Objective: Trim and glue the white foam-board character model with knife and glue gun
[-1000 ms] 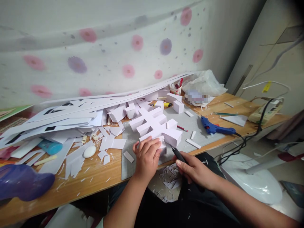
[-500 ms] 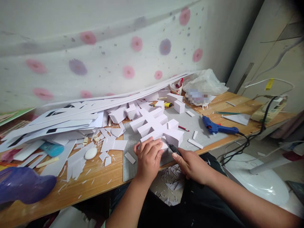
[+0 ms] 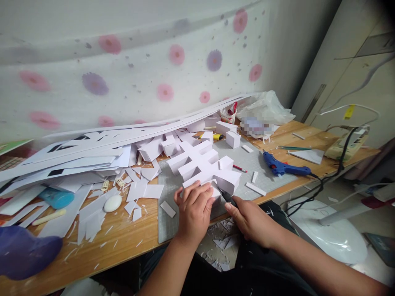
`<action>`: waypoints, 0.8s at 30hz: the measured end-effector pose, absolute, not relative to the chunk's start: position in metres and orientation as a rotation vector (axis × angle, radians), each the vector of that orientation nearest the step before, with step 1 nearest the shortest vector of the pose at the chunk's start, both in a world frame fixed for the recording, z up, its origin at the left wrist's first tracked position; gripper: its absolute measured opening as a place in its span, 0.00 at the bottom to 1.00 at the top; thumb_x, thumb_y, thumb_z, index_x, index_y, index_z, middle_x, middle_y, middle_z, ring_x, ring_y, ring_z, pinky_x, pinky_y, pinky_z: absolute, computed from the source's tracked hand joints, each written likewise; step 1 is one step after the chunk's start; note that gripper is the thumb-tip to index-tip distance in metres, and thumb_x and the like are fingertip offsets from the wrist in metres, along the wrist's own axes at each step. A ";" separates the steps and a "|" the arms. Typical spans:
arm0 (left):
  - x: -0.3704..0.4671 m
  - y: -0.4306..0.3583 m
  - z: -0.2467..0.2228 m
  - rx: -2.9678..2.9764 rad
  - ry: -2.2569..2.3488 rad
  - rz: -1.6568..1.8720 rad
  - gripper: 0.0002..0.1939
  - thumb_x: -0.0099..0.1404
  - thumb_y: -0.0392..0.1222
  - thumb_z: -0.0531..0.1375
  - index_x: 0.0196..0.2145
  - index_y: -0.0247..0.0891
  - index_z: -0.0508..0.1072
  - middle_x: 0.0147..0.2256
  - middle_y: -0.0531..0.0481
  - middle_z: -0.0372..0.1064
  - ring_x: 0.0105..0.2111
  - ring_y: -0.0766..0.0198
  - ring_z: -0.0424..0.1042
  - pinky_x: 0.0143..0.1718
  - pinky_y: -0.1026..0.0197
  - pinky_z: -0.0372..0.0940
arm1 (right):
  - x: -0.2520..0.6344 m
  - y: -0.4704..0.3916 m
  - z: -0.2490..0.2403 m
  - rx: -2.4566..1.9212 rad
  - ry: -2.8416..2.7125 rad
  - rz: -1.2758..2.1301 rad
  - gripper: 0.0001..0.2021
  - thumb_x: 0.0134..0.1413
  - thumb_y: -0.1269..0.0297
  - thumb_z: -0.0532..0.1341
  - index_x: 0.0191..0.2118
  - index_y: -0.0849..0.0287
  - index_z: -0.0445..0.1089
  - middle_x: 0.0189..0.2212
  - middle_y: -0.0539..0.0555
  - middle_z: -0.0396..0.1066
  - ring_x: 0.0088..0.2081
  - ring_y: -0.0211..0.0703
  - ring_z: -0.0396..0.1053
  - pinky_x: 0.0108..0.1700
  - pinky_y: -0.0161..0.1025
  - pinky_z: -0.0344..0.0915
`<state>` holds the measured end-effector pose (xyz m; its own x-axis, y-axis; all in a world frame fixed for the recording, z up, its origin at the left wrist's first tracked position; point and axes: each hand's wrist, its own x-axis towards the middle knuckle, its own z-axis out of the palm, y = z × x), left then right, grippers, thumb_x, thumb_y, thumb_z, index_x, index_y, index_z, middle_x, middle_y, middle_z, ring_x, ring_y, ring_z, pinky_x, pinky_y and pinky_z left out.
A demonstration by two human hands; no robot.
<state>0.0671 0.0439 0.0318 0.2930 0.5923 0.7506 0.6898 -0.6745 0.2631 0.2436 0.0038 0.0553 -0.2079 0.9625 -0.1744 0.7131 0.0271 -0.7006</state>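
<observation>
A white foam-board model (image 3: 203, 158) of joined box shapes stands on the grey cutting mat (image 3: 166, 230). My left hand (image 3: 194, 207) is curled over its near end, fingers on top and thumb toward the right. In my right hand (image 3: 249, 220) is a craft knife (image 3: 227, 196) with a black handle, gripped in closed fingers. Its blade touches or nearly touches the model's near right edge, beside my left fingertips; exact contact is hard to see. A small red pencil (image 3: 240, 168) lies just right of the model.
A blue glue gun (image 3: 284, 166) with a black cord lies at the mat's right. Board offcuts (image 3: 145, 189) and a white oval object (image 3: 112, 203) are at left, beneath stacked sheets (image 3: 86, 152). A cup of tools (image 3: 228, 115) stands behind. A purple object (image 3: 27, 250) sits front left.
The knife in my right hand has shifted slightly down and right along the model's near edge. My left hand keeps its hold. The camera view has turned a little.
</observation>
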 end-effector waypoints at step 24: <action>0.067 0.045 0.030 -2.436 -1.199 -1.319 0.06 0.66 0.38 0.59 0.39 0.44 0.74 0.42 0.52 0.78 0.48 0.56 0.70 0.51 0.49 0.53 | 0.237 0.011 0.069 -1.826 -1.953 1.049 0.19 0.66 0.54 0.44 0.39 0.62 0.65 0.17 0.53 0.70 0.18 0.42 0.68 0.27 0.35 0.57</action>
<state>0.0672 0.0452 0.0299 0.3052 0.5850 0.7514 0.6924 -0.6781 0.2467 0.2374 0.0110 0.0693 -0.1700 0.9463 -0.2749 0.7516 -0.0559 -0.6572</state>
